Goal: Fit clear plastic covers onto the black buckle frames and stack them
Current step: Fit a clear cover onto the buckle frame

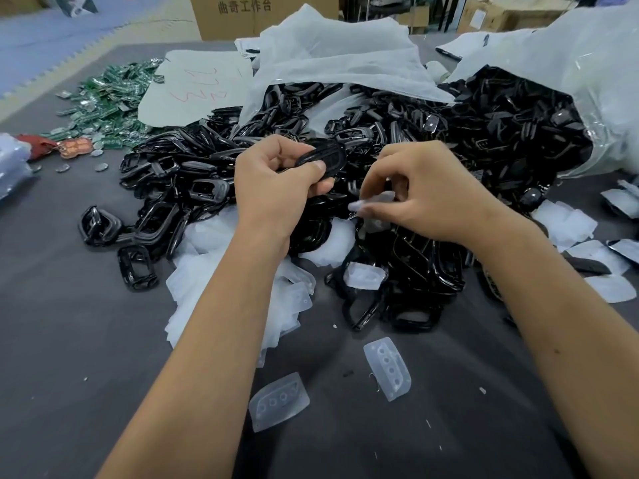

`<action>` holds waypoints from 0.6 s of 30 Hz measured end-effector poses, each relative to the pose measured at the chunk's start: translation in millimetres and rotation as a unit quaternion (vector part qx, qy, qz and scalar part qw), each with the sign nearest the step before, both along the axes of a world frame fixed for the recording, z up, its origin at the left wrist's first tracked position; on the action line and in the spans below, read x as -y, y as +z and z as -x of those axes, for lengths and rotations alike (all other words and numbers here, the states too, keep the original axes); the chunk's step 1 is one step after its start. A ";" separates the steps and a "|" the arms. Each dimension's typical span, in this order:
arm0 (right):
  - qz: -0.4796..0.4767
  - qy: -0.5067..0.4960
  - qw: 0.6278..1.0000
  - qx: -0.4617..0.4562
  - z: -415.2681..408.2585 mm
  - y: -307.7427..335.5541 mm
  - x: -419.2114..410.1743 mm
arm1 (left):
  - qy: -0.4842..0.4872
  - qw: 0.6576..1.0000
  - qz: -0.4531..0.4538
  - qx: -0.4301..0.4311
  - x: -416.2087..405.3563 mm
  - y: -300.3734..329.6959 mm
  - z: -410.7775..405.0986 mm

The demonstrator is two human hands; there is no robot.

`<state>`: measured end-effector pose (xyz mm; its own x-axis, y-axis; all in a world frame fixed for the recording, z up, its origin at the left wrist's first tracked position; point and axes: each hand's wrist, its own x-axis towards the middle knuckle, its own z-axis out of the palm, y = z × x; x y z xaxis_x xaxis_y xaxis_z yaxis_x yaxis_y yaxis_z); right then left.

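A black buckle frame (323, 154) is held above the heap by the left hand (276, 181), with the thumb pressed across its near edge and the other fingers curled behind it. A clear plastic cover (375, 202) is pinched in the right hand (425, 198) between the thumb and the fingers, just to the right of the frame and lower; the two parts are seen apart, not fitted.

Beneath both hands a large pile of black frames (193, 181) is spread over the dark grey worktop (69, 340). More frames are seen spilling from an opened clear bag (587, 81) at the right and from under a crumpled white sheet (332, 53) at the centre rear. Loose clear covers (214, 281) are heaped under the left forearm, and part of that heap is hidden by the arm. Two single covers, one with a row of four holes (387, 368) and another (278, 401) with its holes facing up, are laid apart on the worktop nearest the camera. Further clear covers (567, 226) are scattered at the right edge.

At the rear left a spread of green circuit boards (110, 95) is recorded, partly overlapped by a white sheet bearing red marks (197, 88). A cardboard box (242, 12) with printed characters is set behind the worktop. Small white scraps are noted on the near surface.
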<state>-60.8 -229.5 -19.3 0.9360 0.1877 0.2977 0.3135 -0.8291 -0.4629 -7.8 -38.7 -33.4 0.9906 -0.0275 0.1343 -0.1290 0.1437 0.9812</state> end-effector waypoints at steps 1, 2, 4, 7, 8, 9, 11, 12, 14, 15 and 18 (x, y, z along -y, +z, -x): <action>-0.043 -0.006 0.999 0.004 1.0 1.1 2.5 | -0.002 1.000 0.000 -0.001 -0.1 0.2 0.2; -0.089 -0.015 0.996 0.005 1.6 1.8 5.1 | -0.004 1.000 0.001 -0.002 -0.1 0.4 0.5; -0.184 -0.027 0.983 -0.003 1.0 1.8 9.0 | -0.007 1.000 0.001 -0.002 0.4 0.3 1.3; -0.337 -0.032 0.939 -0.059 -1.5 1.6 6.9 | -0.007 1.000 0.000 -0.002 1.7 -0.5 1.2; -0.375 -0.028 0.923 -0.080 -1.9 1.4 5.0 | -0.008 1.000 0.000 -0.001 2.1 -0.9 1.0; -0.402 -0.025 0.910 -0.096 -2.1 0.8 4.0 | -0.009 1.000 0.001 0.000 2.5 -1.3 0.8; -0.438 -0.018 0.891 -0.115 -2.2 0.1 3.5 | -0.009 1.000 -0.001 0.001 3.0 -2.4 0.3; -0.449 -0.014 0.886 -0.118 -2.5 -0.2 4.1 | -0.008 1.000 -0.004 0.002 3.0 -2.9 0.2; -0.460 -0.007 0.880 -0.119 -2.7 -0.2 5.9 | -0.008 1.000 -0.007 0.004 3.0 -3.7 0.0; -0.460 -0.003 0.880 -0.118 -2.7 -0.2 6.4 | -0.008 1.000 -0.008 0.004 2.9 -4.2 -0.1; -0.460 0.006 0.882 -0.106 -2.2 -1.1 6.0 | -0.011 1.000 -0.007 0.002 2.4 -4.7 -0.2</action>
